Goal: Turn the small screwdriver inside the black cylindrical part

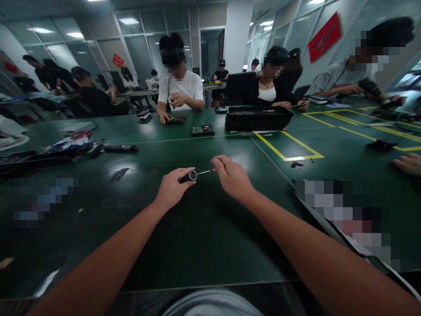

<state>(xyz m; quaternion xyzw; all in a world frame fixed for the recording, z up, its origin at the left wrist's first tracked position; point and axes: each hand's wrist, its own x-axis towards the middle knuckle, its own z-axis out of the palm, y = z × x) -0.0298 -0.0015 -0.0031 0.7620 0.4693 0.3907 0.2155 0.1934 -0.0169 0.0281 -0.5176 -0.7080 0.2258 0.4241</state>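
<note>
My left hand (173, 188) is closed around a small black cylinder (192, 176) above the green table. A silvery ring rims its round end, which faces me; its exact kind I cannot make out. Between the fingers of my right hand (232, 173) is a thin screwdriver (205, 172), its slim metal shaft running left to the cylinder's end. A bit of red shows at the handle by my fingertips, and the rest of the handle is hidden in the hand. Whether the tip touches the cylinder I cannot tell.
On the green table (158, 259) ahead lie a circuit-board part (203, 130) and a black bin (258, 119). Tools, including red-handled pliers (81, 134), lie at left. A blurred sheet (342, 219) is near my right arm. Several people work around the table.
</note>
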